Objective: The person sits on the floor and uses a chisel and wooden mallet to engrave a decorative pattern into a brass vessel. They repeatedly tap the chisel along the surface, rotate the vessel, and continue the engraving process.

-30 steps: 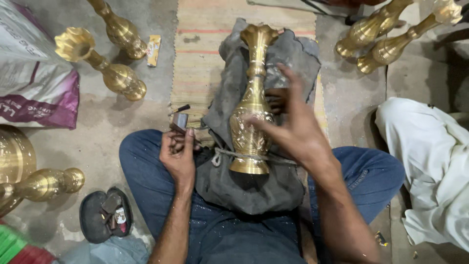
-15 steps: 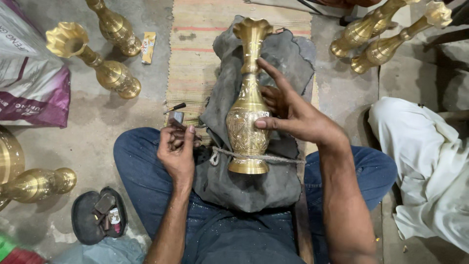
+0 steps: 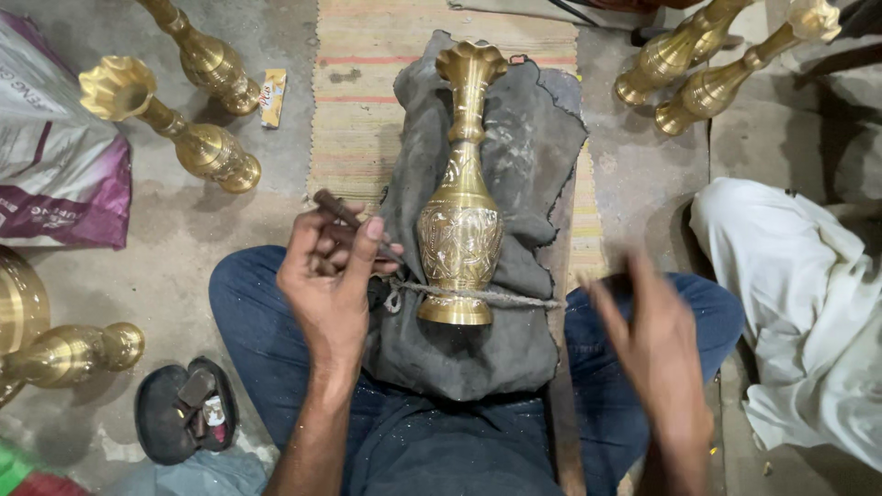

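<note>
Head view: a person sits on the floor with legs apart, and a brass vase point(image 3: 461, 197) lies between the knees.
Vase place: it lies lengthwise on a dark grey cloth point(image 3: 514, 147) over a plank, the flared mouth pointing away from the person and the round foot toward the body.
Vase fixing: a thin cord point(image 3: 496, 296) crosses just above the foot and presses the vase down on the cloth.
Vase and left hand: the vase is just beside the left hand point(image 3: 329, 276), on its right side; the hand is near the belly of the vase, but I cannot tell if it touches it.
Left hand state: the fingers are curled closed around a short dark tool point(image 3: 344, 218), the thumb up; the tool sticks out above the knuckles, slanting away from the vase.
Vase and right hand: the right hand point(image 3: 650, 335) is apart from the vase, over the right thigh, lower than the foot of the vase.
Right hand state: open, fingers spread, holding nothing; it is blurred.
Vase look: shiny golden brass, a long slim neck, a scalloped rim, a wide belly covered with fine engraved pattern, a plain smooth base.
Around: more brass vases point(image 3: 197, 147) lie on the concrete floor at the left and at the upper right; a striped mat point(image 3: 367, 101) is under the cloth.
</note>
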